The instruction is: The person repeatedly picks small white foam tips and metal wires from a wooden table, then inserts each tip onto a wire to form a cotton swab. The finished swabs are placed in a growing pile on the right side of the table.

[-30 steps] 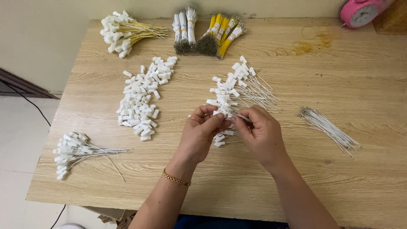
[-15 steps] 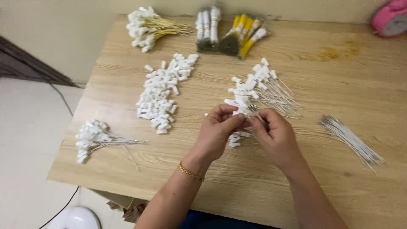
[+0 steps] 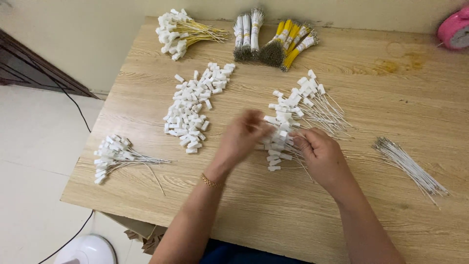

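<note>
My left hand and my right hand meet over the near end of a heap of white wires tipped with small white plastic connectors on the wooden table. Both hands have fingers curled in the pile; the left is blurred, and what each pinches is hidden among the connectors. A gold bracelet circles my left wrist. Loose white connectors lie in a long pile just left of my left hand. Bare white wires lie in a bundle to the right of my right hand.
A small bunch of finished white-tipped wires lies near the table's left front edge. At the back sit a yellow-wire bunch with white tips, grey and yellow wire bundles, and a pink round object in the far right corner. A white round object stands on the floor.
The view has shifted a little left and closer. My hands stay at the near end of the connector-tipped wire heap; the left hand is moving and blurred.
</note>
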